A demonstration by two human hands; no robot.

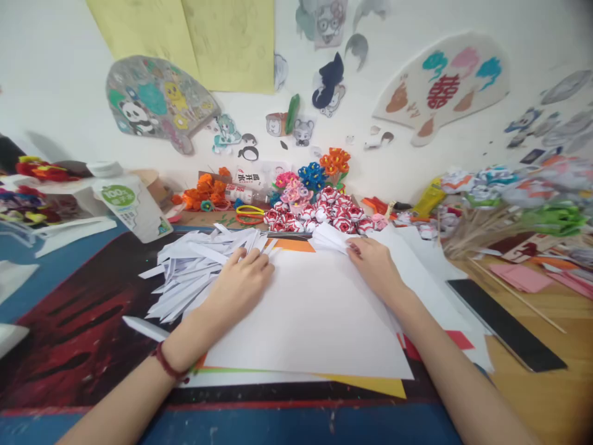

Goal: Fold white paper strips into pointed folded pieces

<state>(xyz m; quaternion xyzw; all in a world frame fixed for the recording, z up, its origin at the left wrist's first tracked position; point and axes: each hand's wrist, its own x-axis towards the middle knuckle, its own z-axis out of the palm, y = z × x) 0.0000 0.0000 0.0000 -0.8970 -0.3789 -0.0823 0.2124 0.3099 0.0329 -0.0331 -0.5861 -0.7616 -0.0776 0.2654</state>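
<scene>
My left hand (241,285) rests at the left edge of a large white paper sheet (310,315), fingers curled against a pile of cut white paper strips (194,266). At the sheet's far right corner, my right hand (374,262) has its fingers bent onto a small bundle of folded white paper pieces (330,238). Whether either hand pinches any paper is hidden. Coloured sheets, orange (294,245) and yellow (370,384), lie under the white one.
Red-and-white paper roses (324,213) and coloured paper flowers (315,176) stand at the back. Yellow-handled scissors (250,213), a glue bottle (245,194), a white carton (132,207), wooden sticks (514,293) and a black phone (503,324) lie around. More paper flowers (523,191) sit right.
</scene>
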